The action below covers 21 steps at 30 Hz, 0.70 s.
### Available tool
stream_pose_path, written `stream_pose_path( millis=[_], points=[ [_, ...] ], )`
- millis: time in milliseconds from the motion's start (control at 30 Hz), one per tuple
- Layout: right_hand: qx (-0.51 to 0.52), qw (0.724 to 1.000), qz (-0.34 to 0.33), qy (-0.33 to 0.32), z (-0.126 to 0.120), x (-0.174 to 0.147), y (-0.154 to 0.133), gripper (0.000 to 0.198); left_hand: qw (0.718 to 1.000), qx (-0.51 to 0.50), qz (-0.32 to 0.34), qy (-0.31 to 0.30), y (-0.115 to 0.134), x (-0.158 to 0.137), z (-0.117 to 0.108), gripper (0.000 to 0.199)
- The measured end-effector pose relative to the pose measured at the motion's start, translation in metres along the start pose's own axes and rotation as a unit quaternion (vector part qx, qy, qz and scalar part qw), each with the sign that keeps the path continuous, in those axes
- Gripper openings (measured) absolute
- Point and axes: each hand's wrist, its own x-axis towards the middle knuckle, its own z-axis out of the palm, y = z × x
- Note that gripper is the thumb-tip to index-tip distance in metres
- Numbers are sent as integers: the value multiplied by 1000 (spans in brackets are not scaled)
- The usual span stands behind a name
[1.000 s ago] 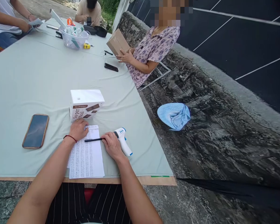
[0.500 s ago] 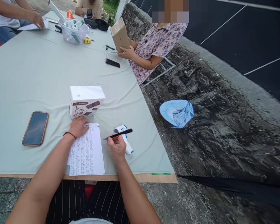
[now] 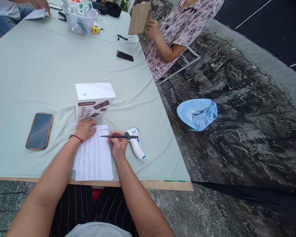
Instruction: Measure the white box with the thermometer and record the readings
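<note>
My left hand [image 3: 85, 129] lies on the upper left corner of a sheet of paper [image 3: 95, 158] filled with rows of small handwriting. Its fingers are spread, with the thumb on the sheet and the fingertips against the base of a white box [image 3: 96, 92] printed with brown bars. A black pen [image 3: 106, 136] is gripped in my right hand [image 3: 118, 144], its tip over the upper right part of the paper. Just right of that hand a white and blue infrared thermometer [image 3: 137, 148] rests on the cloth; the pen's rear end crosses in front of it.
A phone [image 3: 39, 131] lies at the left and a black phone [image 3: 124, 56] farther off. The basket [image 3: 72, 21] holds bottles, beside a yellow tape measure [image 3: 96, 29]. A person at right holds a cardboard box [image 3: 139, 18]. A blue hat [image 3: 187, 112] is beyond the table's right edge.
My right hand has moved left with the pen, bringing its tip over the paper. The person at right has raised and turned the cardboard box. The view has shifted slightly.
</note>
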Motion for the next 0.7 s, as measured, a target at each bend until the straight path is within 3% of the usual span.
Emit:
stream_pose_path(
  millis=[100, 233, 367, 467, 700],
  points=[
    [-5, 1000, 9, -18, 0, 1, 1, 33, 1000, 2, 0, 4, 0, 0, -1, 17],
    [26, 999, 42, 0, -2, 4, -1, 21, 1000, 2, 2, 5, -1, 0, -1, 17],
    [83, 991, 89, 58, -3, 5, -5, 42, 1000, 5, -2, 4, -1, 0, 0, 19],
    [70, 991, 102, 46, -1, 4, -7, 50, 1000, 5, 0, 1, -1, 0, 0, 19],
    [-48, 996, 68, 29, 8, 4, -4, 22, 1000, 16, 13, -10, -1, 0, 0, 20]
  ],
)
